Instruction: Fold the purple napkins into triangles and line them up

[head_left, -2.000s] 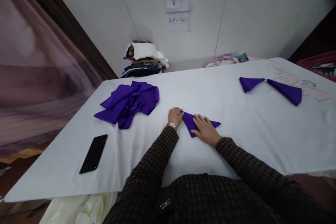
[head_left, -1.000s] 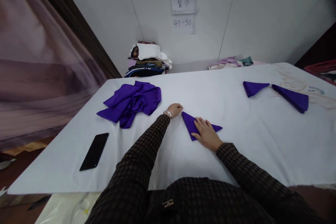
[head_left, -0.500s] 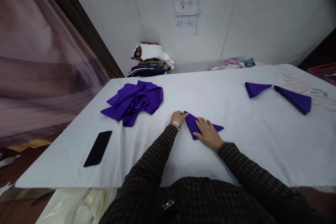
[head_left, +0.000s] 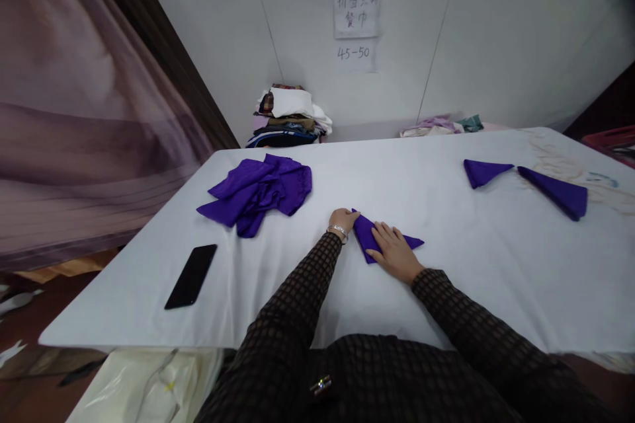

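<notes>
A purple cloth napkin [head_left: 364, 232], folded into a narrow triangle, lies on the white-covered table in front of me. My left hand [head_left: 343, 219], with a bracelet at its wrist, pinches the napkin's upper left corner between thumb and fingers. Flat across the napkin's middle rests my right hand [head_left: 394, 251], fingers stretched out, hiding part of the cloth; the pointed right end sticks out beyond it. Two more folded purple napkins, one smaller-looking [head_left: 486, 172] and one longer [head_left: 555, 192], lie at the far right. A loose heap of purple napkins [head_left: 262, 192] sits to the left.
A black phone [head_left: 191, 276] lies at the table's left front. Behind the table are a stack of folded clothes [head_left: 288, 119] and some crumpled cloths [head_left: 436, 125] against the wall. A curtain [head_left: 74, 119] hangs at left. A pale plastic bag [head_left: 143, 383] is below the front edge.
The view has shifted slightly, so the table and its things sit a little differently in frame. Both hands stay on the folded napkin in nearly the same pose.
</notes>
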Demonstrator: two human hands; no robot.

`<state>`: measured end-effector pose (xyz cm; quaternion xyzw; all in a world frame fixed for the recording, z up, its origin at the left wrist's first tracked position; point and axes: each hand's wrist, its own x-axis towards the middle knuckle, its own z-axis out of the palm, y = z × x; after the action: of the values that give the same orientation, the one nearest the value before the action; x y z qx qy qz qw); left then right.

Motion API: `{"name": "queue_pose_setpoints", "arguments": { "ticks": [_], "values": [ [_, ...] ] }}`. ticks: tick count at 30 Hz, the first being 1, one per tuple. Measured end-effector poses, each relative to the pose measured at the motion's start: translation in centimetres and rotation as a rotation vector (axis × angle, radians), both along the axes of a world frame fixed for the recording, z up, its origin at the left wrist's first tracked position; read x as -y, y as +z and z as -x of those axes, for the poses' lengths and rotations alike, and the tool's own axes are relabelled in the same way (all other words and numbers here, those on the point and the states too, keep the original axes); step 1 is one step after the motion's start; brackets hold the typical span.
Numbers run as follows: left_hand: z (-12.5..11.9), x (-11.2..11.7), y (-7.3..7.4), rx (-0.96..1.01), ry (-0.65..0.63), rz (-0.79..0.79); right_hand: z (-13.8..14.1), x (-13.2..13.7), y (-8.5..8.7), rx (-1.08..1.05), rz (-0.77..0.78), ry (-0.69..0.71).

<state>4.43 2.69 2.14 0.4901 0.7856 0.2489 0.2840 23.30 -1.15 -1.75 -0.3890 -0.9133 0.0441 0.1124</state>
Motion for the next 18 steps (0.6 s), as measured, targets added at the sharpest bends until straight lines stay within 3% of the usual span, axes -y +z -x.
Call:
{"name": "queue_pose_setpoints", "arguments": {
  "ticks": [18],
  "values": [
    [1.0,-1.3,-0.6,-0.114,-0.074,0.097,0.0,-0.1,0.0,0.005,0.003,-0.003]
  ]
}}
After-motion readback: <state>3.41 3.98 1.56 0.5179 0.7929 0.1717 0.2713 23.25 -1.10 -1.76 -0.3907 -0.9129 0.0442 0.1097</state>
